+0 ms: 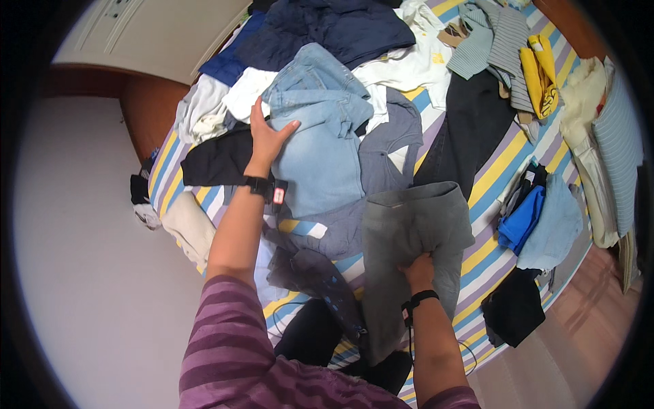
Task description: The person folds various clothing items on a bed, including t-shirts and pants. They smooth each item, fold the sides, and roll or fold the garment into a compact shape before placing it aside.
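My left hand (270, 135) is spread over the left edge of crumpled light blue denim jeans (319, 153), thumb and fingers apart. Grey trousers (414, 220) lie in front of me on the right, waistband pointing away. Between their legs, just below the crotch, my right hand (420, 271) grips the cloth; its fingertips are hidden in the folds. A grey-blue garment (391, 135) lies partly beneath the jeans. Black cloth (219, 161) is beside my left hand. Nearer to me rests a dark garment with blue marks (327, 286).
A striped bedsheet (493, 197) lies under the clothes. Beyond are a navy garment (327, 30), a white shirt (409, 66) and black trousers (472, 128). To the right sit a yellow garment (539, 76), folded blue clothes (546, 225) and a black folded garment (513, 307). Thin cables hang from both wrists.
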{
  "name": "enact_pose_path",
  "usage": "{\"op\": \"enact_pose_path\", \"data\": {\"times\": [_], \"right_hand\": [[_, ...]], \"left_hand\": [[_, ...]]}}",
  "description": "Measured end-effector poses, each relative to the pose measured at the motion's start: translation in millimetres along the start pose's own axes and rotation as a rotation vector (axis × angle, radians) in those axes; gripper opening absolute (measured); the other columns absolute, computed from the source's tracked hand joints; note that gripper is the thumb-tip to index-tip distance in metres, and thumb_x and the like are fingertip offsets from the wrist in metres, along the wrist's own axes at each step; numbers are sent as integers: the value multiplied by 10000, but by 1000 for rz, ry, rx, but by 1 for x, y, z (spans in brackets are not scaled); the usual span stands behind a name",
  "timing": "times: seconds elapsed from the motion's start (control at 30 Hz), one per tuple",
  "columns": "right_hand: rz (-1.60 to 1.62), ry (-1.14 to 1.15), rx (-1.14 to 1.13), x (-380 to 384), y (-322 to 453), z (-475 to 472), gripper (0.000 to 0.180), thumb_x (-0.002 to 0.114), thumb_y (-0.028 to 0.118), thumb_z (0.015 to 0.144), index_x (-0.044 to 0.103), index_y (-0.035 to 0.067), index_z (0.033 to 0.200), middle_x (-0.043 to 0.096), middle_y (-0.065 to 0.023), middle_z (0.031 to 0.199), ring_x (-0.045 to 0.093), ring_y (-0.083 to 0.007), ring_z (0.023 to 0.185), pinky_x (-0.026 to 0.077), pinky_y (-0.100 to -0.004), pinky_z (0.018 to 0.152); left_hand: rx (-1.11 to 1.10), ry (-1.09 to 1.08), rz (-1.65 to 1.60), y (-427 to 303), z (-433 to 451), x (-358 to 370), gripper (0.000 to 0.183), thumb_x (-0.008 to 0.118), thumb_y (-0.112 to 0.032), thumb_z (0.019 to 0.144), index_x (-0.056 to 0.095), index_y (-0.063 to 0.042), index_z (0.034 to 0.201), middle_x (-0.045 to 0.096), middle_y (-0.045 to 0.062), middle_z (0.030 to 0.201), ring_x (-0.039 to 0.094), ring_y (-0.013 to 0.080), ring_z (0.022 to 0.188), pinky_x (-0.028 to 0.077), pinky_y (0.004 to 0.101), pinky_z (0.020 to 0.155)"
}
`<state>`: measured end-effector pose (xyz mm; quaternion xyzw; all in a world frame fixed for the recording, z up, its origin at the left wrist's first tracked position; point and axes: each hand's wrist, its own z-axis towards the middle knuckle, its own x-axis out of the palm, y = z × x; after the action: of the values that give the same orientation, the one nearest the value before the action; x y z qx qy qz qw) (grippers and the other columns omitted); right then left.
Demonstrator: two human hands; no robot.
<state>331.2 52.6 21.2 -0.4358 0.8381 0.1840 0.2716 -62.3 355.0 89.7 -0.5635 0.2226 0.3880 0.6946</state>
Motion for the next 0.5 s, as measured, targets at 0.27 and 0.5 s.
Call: {"op": "enact_pose_path", "data": {"times": [0.27,0.5], "right_hand": [[-61,157,182,1,9,10,1095,888,431,595,279,-98,1336,533,-234,1246,584,-333,1127,516,-366,925],[-22,126,169,3,11,7,903,860,381,672,321,-51,1253,495,-233,1251,601,-340,1090,533,-380,895]], "left_hand": [[-151,331,-236,25,32,34,1231,907,-317,597,127,6,1492,370,268,1434,400,323,1320,341,372,1085],[-299,476,-266,28,47,26,1055,903,-262,623,264,-45,1435,454,171,1341,441,260,1250,357,364,1059]]}}
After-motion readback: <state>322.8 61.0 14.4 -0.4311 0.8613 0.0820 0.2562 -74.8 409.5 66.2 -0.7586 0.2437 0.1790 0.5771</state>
